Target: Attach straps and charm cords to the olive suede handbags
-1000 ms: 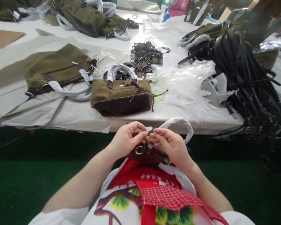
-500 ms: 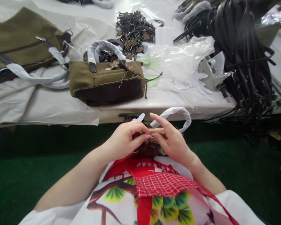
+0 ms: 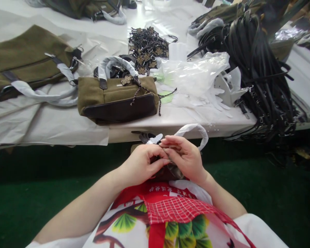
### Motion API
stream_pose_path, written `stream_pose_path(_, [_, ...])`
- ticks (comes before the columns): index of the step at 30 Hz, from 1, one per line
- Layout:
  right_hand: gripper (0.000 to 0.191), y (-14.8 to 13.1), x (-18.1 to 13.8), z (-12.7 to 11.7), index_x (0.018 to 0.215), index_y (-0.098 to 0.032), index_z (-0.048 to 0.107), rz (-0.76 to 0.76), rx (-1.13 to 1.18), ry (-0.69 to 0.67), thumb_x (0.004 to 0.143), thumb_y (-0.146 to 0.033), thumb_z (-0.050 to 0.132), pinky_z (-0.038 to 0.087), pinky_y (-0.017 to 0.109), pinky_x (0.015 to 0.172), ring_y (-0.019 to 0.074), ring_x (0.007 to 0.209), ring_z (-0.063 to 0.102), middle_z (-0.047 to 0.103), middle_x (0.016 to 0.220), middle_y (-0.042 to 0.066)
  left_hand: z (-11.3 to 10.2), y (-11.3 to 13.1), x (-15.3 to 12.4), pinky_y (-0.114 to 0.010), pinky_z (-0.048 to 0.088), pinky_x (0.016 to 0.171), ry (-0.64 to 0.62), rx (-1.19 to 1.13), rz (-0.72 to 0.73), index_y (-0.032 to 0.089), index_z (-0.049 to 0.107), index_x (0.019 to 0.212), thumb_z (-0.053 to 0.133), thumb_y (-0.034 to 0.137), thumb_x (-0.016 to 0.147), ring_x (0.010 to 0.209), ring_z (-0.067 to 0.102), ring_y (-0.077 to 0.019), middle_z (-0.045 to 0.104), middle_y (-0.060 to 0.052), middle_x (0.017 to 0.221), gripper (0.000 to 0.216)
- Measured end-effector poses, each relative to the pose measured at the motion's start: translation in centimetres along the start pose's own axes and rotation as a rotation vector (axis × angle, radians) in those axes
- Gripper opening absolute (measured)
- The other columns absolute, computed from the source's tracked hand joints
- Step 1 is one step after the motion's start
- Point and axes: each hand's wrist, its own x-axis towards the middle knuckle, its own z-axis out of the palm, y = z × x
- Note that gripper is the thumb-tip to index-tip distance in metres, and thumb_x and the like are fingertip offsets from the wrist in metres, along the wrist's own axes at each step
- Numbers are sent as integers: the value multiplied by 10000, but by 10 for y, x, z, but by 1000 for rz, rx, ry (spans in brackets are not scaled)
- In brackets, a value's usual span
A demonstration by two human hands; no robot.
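My left hand (image 3: 146, 161) and my right hand (image 3: 188, 159) meet just in front of my apron, below the table's front edge. Thumb and fingers of each are pinched together over a bag in my lap, and what lies between them is too small and covered to name. Most of that bag is hidden by the hands. Its handle, wrapped in white (image 3: 203, 134), loops up beyond my right hand. A white paper tag (image 3: 155, 139) sticks out past my left hand, beside some dark straps (image 3: 145, 137).
On the table (image 3: 134, 132) stands an olive handbag (image 3: 124, 93) with a cord charm. A larger olive bag (image 3: 33, 51) lies at left. Behind are piled charms (image 3: 147, 48); to the right, clear plastic (image 3: 193, 70), a white tape dispenser (image 3: 228, 88) and black straps (image 3: 263, 69).
My right hand's fingers have curled in from a stretched pose and now close against my left fingertips. The view has tilted up slightly, so the table things sit lower.
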Motion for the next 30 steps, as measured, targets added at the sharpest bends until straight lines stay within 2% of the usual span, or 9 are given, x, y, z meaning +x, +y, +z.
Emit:
stream_pose_path(3, [356, -1, 1, -4, 1234, -254, 587, 38, -14, 23, 887, -214, 654, 575, 322, 858, 173, 940, 698, 706, 1092, 48, 0, -1, -2, -243, 464, 655, 18, -12, -6, 173, 689, 779, 590, 215, 870, 666, 597, -127, 684, -11, 735, 141])
stream_pose_path(5, [304, -3, 2, -7, 1199, -230, 608, 78, -53, 41, 896, -247, 635, 571, 301, 772, 163, 849, 678, 695, 1006, 48, -2, 0, -2, -250, 469, 667, 17, -10, -11, 176, 685, 765, 592, 204, 863, 676, 598, -129, 680, -7, 736, 138])
stream_pose_path(8, [170, -6, 5, -10, 1033, -203, 679, 96, -127, 10, 901, -290, 617, 538, 294, 701, 167, 795, 637, 675, 900, 49, -4, 2, -3, -252, 471, 651, 13, -14, -29, 181, 681, 751, 598, 215, 863, 658, 591, -124, 671, 3, 719, 144])
stream_pose_path(12, [126, -7, 7, -7, 821, -199, 703, 53, -138, -47, 884, -286, 635, 513, 311, 732, 175, 801, 614, 670, 827, 43, -4, 4, -3, -254, 473, 637, 8, -9, -50, 178, 688, 748, 605, 229, 859, 646, 591, -124, 669, 2, 710, 148])
stream_pose_path(15, [153, -5, 6, -3, 762, -191, 681, 173, 33, -13, 856, -311, 676, 475, 247, 579, 128, 632, 575, 647, 709, 11, -2, 3, -3, -250, 466, 614, 58, -28, -67, 173, 693, 764, 616, 246, 855, 637, 589, -125, 676, -3, 717, 139])
stream_pose_path(19, [291, 3, 5, -1, 695, -164, 664, 466, 358, 19, 801, -425, 736, 270, 177, 362, 52, 380, 409, 585, 520, -27, 1, 2, -5, -246, 467, 617, 240, -59, -70, 172, 646, 787, 590, 301, 888, 658, 581, -126, 668, -7, 746, 173])
stream_pose_path(21, [350, 7, 6, -2, 677, -153, 660, 554, 483, -17, 764, -478, 757, 205, 168, 333, 27, 342, 369, 624, 559, -12, 2, 4, -5, -235, 451, 602, 299, -11, -68, 178, 618, 780, 566, 300, 905, 633, 562, -115, 643, 7, 717, 182])
stream_pose_path(25, [405, 9, 7, -3, 680, -150, 635, 638, 607, -90, 749, -531, 753, 193, 152, 317, 5, 309, 354, 668, 628, 2, 4, 10, -4, -233, 430, 608, 311, 114, -44, 185, 608, 750, 548, 263, 905, 619, 556, -112, 643, 9, 702, 184])
stream_pose_path(30, [378, 6, 8, -1, 697, -168, 597, 684, 630, -120, 772, -506, 749, 193, 140, 301, 28, 291, 355, 553, 482, -60, 3, 12, -2, -245, 424, 630, 319, 188, -20, 189, 598, 734, 542, 238, 896, 642, 568, -126, 647, 3, 704, 179])
